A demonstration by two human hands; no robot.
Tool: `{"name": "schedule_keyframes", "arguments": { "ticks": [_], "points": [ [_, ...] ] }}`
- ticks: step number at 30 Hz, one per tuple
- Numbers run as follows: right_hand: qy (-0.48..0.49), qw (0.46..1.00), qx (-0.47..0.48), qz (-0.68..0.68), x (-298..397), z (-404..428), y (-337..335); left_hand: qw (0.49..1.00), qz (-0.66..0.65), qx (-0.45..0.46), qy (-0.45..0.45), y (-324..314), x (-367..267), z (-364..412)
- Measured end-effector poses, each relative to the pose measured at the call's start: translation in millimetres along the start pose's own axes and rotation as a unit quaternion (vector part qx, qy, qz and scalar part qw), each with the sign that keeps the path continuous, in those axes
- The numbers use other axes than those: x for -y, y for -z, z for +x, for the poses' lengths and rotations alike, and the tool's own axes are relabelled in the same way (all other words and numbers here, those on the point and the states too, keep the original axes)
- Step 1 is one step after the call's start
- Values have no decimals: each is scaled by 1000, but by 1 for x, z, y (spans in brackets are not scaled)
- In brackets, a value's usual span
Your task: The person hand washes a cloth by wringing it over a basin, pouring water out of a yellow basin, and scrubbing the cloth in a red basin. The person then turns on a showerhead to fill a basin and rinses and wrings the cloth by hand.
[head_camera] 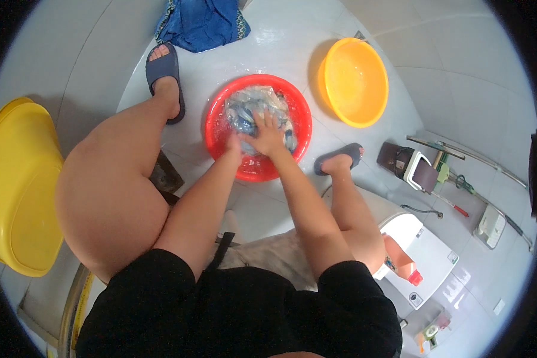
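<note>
A red plastic basin (308, 129) stands on the tiled floor before me, holding water and wet patterned cloth in blue, grey and white (250, 100). My right hand (268, 134) lies palm down on the cloth with its fingers spread. Close beside it, my left hand (235, 145) is at the near left part of the basin, blurred; its fingers cannot be made out clearly. Drops of water show around the basin's rim.
A yellow-orange basin (355, 83) stands tilted beyond, to the right. Blue cloth (201, 27) lies at the top. A large yellow tub (27, 188) is at the left. A white toilet (416, 259) bears an orange bottle (400, 259); a dark bin (394, 159) and mop handles stand along the right wall.
</note>
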State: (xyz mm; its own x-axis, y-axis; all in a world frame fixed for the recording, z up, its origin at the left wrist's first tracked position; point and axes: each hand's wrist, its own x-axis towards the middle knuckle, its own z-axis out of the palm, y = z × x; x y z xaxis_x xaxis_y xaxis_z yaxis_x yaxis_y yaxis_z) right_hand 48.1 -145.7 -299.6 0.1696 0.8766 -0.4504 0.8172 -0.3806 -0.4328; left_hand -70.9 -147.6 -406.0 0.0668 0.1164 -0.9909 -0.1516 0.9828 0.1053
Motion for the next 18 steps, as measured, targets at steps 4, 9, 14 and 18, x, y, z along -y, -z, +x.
{"name": "schedule_keyframes", "arguments": {
  "ticks": [4,9,14,18],
  "points": [
    [-112,969,133,-176,10,37,-24,998,44,37,-25,12,-3,14],
    [-197,968,127,-89,22,84,-22,999,-35,-25,-32,31,-17,7],
    [-241,963,-113,26,-84,66,-7,997,-30,69,-36,-34,-6,-38],
    [-199,778,-129,581,-89,35,17,992,-122,9,4,-36,-28,-29]
  ]
}}
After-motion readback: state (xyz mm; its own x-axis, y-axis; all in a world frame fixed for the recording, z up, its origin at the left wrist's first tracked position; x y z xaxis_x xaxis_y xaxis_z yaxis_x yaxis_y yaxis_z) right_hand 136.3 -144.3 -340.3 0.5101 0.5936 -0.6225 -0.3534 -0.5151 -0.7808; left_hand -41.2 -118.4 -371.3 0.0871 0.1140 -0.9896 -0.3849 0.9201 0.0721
